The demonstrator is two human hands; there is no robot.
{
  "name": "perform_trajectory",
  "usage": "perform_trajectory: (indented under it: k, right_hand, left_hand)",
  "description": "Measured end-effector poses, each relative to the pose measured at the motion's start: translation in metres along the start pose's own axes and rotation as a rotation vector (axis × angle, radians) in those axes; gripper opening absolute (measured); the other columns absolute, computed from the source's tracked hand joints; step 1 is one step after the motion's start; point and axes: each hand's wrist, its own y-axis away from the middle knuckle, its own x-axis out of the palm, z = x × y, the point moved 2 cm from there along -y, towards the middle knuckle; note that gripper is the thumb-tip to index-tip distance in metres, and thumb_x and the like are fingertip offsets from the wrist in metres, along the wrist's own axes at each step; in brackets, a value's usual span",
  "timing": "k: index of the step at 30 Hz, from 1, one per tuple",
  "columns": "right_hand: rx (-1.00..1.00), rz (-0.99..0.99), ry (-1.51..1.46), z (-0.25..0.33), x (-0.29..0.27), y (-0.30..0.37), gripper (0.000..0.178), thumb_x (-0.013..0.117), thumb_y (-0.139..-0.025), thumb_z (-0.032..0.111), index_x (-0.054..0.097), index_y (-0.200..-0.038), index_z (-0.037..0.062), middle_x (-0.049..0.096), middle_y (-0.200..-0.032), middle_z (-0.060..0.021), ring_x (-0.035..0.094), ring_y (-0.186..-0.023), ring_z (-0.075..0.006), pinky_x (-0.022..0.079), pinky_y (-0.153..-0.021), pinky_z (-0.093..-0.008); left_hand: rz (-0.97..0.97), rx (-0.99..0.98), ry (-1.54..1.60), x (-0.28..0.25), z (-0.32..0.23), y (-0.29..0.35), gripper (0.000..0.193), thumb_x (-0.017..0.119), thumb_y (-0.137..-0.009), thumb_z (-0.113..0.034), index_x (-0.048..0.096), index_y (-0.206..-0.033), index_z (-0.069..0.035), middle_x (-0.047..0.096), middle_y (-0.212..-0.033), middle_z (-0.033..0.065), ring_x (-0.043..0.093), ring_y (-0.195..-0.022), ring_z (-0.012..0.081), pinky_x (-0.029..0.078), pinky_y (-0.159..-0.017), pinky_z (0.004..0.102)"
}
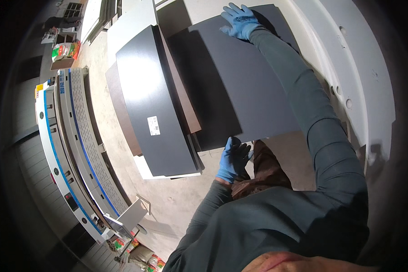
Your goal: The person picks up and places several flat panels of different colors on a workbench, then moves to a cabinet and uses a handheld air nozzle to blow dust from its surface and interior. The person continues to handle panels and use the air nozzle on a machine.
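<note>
Right hand (239,20), blue-gloved, lies flat and spread on the far edge of a large dark grey flat rectangular board (240,86). Left hand (233,158), same glove, is closed on its near edge. Board is lifted clear, right of a stack of dark and white panels (156,104); not yet set down. Long white machine with blue stripes (72,149) stands left. Board's underside hidden.

I held a big dark grey board (240,81). It was flat, thin and smooth, with straight edges. My left hand (233,158) in a blue glove gripped its near edge. My right hand (240,20) in a blue glove lay flat on its far corner. The board sat tilted over a stack of other boards.
</note>
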Motion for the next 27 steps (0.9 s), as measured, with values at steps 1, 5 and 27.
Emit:
perform_trajectory:
  k: [1,5,27]
  right_hand:
    - [0.006,0.176,-0.113,0.000,0.004,-0.007,0.084,0.056,-0.091,0.063,0.046,-0.153,0.0073,0.039,-0.163,-0.0152,0.022,-0.157,-0.0330,0.011,-0.127,-0.0550]
    - [0.071,0.295,-0.223,-0.004,0.001,-0.017,0.080,0.055,-0.092,0.061,0.048,-0.151,0.0074,0.044,-0.158,-0.0157,0.034,-0.151,-0.0296,0.014,-0.126,-0.0558]
    - [0.245,0.255,0.004,-0.024,-0.018,0.090,0.066,0.057,-0.091,0.066,0.072,-0.115,0.0062,0.072,-0.113,-0.0188,0.068,-0.110,-0.0350,0.049,-0.100,-0.0458]
  left_hand:
    - [-0.057,-0.041,0.009,-0.002,0.003,-0.005,0.026,0.065,-0.099,-0.034,0.070,-0.114,-0.013,0.067,-0.124,0.0047,0.057,-0.119,0.0266,0.040,-0.112,0.0432]
    - [0.005,-0.053,0.211,0.004,0.006,-0.019,0.024,0.065,-0.101,-0.040,0.074,-0.108,-0.019,0.061,-0.139,0.0105,0.052,-0.133,0.0329,0.042,-0.115,0.0500]
    - [0.047,-0.269,0.423,0.001,0.092,0.046,0.021,0.064,-0.103,-0.030,0.073,-0.107,-0.011,0.067,-0.129,0.0085,0.056,-0.130,0.0342,0.046,-0.113,0.0500]
